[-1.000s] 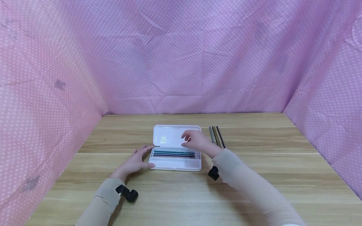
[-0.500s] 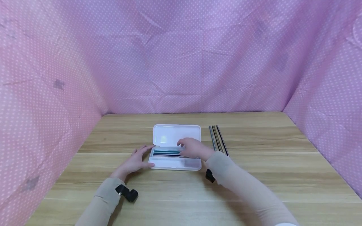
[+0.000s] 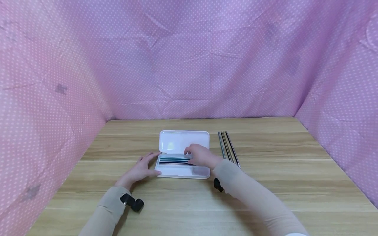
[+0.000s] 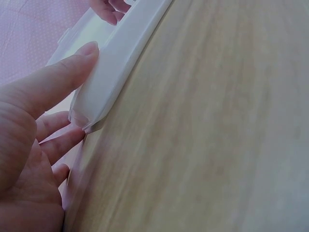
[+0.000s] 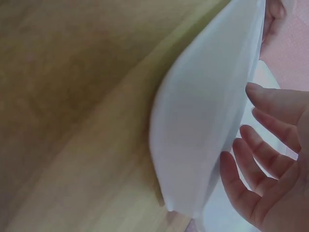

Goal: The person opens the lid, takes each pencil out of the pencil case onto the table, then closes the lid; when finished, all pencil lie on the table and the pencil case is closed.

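A white pencil case (image 3: 174, 171) lies with its lid (image 3: 177, 139) folded back, away from me. Several dark and green pencils (image 3: 172, 161) lie side by side in its rear compartment. My left hand (image 3: 139, 169) spans the case's left end, thumb at the front corner and fingers by the back corner; the left wrist view has this thumb (image 4: 79, 60) over the end. Over the right part of the pencils is my right hand (image 3: 201, 155), hiding their ends. In the right wrist view its fingers (image 5: 260, 150) are loosely bent and apart, with nothing visible between them.
Several more pencils (image 3: 227, 145), blue-grey, gold and black, lie on the wooden table (image 3: 265, 144) right of the case, beyond my right wrist. Pink dotted cloth (image 3: 189, 65) hangs behind the table and at both sides.
My right hand has come down and slightly left, from above the lid to the pencils in the case, then stayed nearly still. The left hand has kept its place.
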Demonstrator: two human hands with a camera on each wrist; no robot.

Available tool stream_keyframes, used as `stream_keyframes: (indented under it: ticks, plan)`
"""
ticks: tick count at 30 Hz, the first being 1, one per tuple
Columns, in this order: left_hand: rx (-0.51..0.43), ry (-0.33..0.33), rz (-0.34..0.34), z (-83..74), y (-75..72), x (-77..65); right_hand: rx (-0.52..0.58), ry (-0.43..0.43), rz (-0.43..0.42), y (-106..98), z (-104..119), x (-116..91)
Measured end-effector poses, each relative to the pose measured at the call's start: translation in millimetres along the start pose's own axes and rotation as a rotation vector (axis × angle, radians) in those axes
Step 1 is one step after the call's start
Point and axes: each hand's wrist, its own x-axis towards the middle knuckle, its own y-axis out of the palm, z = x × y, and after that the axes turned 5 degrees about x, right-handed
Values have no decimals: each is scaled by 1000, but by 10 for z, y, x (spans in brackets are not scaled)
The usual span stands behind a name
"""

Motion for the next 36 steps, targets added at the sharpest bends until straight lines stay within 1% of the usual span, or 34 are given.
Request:
stream_keyframes:
  ticks: [5, 8, 14, 16, 23, 31, 36]
  plan:
    - [13, 13, -9, 4, 1, 6, 2, 5, 5, 18, -23, 8]
    - [10, 11, -12, -1, -4, 10, -15, 9, 7, 32, -37, 13]
    - [8, 11, -7, -5, -13, 6, -87, -29, 21, 50, -43, 34]
    - [5, 8, -3, -6, -13, 1, -98, -26, 30, 52, -36, 43]
    - [-3, 4, 0, -8, -13, -11, -153, -62, 69, 62, -21, 67]
    - [1, 3, -3, 3, -3, -10, -147, -51, 70, 42, -12, 66]
    - [9, 9, -10, 5, -3, -9, -150, -37, 88, 39, 4, 74]
